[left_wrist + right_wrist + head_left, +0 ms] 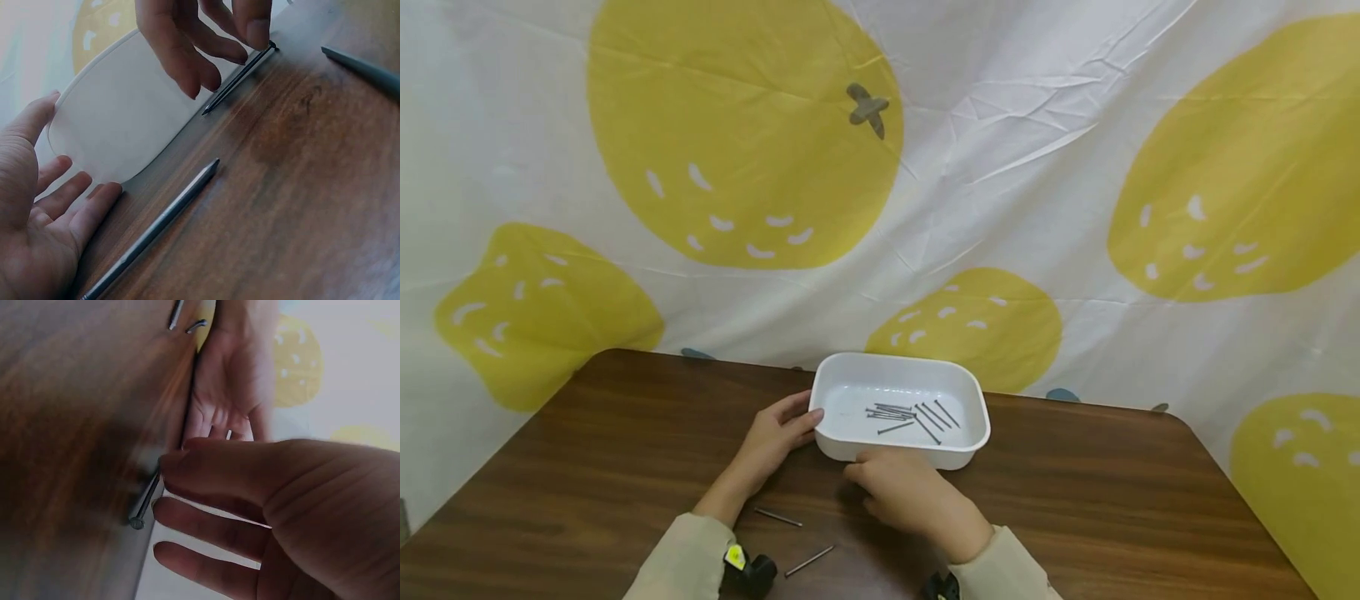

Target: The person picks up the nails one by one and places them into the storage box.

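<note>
A white tray (977, 433) with several steel nails (891, 412) stands toward the table's back edge. My left hand (775, 437) holds its left end, thumb at the rim and fingers against the outer wall. Close to the tray's front wall, my right hand (906, 492) reaches down with loosely bent fingers. In the left wrist view, a single nail (234, 81) lies along the tray's base beneath those fingers. From the right wrist, the thumb tip overlaps this nail (147, 497); whether it touches is unclear. The head view hides that nail behind the hand.
Two more loose nails lie on the brown wooden table (1112, 500), one nail (778, 517) near the left wrist and another nail (809, 562) closer to the front. Behind the table hangs a white cloth (985, 167) printed with yellow fruit.
</note>
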Available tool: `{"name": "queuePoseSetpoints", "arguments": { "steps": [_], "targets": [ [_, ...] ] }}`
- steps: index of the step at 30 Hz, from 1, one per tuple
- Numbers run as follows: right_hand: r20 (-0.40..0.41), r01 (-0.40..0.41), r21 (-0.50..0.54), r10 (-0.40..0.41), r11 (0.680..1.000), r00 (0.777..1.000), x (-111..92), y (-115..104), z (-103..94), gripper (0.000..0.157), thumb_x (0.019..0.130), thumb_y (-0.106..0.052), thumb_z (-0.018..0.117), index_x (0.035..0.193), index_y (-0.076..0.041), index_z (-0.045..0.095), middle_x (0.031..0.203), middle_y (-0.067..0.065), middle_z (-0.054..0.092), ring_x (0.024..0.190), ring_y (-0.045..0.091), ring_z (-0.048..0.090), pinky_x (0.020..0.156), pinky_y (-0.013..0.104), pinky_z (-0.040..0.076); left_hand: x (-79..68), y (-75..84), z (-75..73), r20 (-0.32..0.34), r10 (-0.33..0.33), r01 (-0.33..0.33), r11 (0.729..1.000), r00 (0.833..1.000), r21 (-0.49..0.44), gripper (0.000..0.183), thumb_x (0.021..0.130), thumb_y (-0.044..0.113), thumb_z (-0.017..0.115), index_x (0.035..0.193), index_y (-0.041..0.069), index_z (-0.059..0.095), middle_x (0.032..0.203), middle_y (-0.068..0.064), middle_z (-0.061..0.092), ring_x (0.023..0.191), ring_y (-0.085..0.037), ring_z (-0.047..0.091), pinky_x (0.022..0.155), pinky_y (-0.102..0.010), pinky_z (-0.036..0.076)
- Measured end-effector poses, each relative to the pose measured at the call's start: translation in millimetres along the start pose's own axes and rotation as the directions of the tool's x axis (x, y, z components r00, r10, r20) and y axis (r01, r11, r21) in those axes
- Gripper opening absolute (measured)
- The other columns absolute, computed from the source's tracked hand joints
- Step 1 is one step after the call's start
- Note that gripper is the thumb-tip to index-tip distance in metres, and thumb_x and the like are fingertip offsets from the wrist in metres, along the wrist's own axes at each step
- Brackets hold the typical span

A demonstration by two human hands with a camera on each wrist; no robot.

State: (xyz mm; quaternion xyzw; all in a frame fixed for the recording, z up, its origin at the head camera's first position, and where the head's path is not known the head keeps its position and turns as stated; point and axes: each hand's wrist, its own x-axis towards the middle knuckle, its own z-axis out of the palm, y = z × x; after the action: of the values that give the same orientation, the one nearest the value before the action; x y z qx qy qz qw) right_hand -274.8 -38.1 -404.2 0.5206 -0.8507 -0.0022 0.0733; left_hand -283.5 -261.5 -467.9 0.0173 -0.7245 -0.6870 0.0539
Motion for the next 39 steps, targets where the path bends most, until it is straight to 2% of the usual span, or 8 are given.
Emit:
{"name": "queuePoseSetpoints", "arguments": {
  "steps": [11,18,24,32,39],
  "targets": [
    [-0.01,-0.024,-0.048,0.023,0.999,1.0,3.9,-7.2,12.6,0.021,0.078,-0.004,0.074,0.09,-0.021,0.071,0.081,-0.007,0.065,0.074,0.012,0.065,0.056,0.026,0.05,1.7,-2.0,-1.2,-0.007,-0.005,0.005,1.0,1.0,0.017,0.056,0.1,0.026,0.065,0.147,0.002,0.049,0.149,-0.024,0.052,0.124,-0.027,0.062,0.1,-0.034,0.059],
    [0.028,-0.084,-0.007,0.084,0.996,0.996,3.4,-9.9,15.0,0.025,0.073,-0.005,0.077,0.085,-0.02,0.06,0.077,-0.008,0.059,0.066,0.011,0.056,0.053,0.027,0.046,2.3,-2.2,-0.6,-0.002,-0.011,0.011,1.0,1.0,0.012,0.056,0.1,0.026,0.066,0.147,0.003,0.049,0.149,-0.022,0.052,0.125,-0.027,0.062,0.101,-0.034,0.059],
    [0.058,-0.121,0.006,0.12,0.993,0.991,0.2,-10.1,14.3,0.033,0.069,-0.007,0.082,0.087,-0.02,0.058,0.078,-0.009,0.059,0.07,0.011,0.058,0.057,0.028,0.049,2.2,-1.9,-0.1,-0.005,-0.015,0.015,1.0,1.0,0.01,0.055,0.1,0.026,0.066,0.147,0.003,0.049,0.148,-0.022,0.053,0.124,-0.027,0.062,0.1,-0.035,0.059],
    [0.081,-0.115,0.025,0.113,0.993,0.99,-1.4,-8.8,14.7,0.036,0.066,-0.004,0.082,0.081,-0.02,0.053,0.075,-0.009,0.053,0.064,0.01,0.05,0.053,0.025,0.043,1.4,-1.5,0.5,-0.002,-0.016,0.016,1.0,1.0,0.009,0.056,0.1,0.026,0.066,0.147,0.002,0.049,0.148,-0.023,0.053,0.125,-0.029,0.062,0.101,-0.036,0.059],
    [0.15,-0.113,0.093,0.098,0.989,0.984,-0.7,-3.8,11.6,0.034,0.066,-0.002,0.081,0.084,-0.022,0.059,0.076,-0.011,0.052,0.065,0.007,0.047,0.054,0.021,0.04,0.9,-0.8,0.5,0.001,-0.018,0.018,1.0,1.0,0.007,0.056,0.1,0.027,0.065,0.148,0.002,0.048,0.148,-0.023,0.053,0.126,-0.028,0.061,0.103,-0.037,0.058]
  ]
}}
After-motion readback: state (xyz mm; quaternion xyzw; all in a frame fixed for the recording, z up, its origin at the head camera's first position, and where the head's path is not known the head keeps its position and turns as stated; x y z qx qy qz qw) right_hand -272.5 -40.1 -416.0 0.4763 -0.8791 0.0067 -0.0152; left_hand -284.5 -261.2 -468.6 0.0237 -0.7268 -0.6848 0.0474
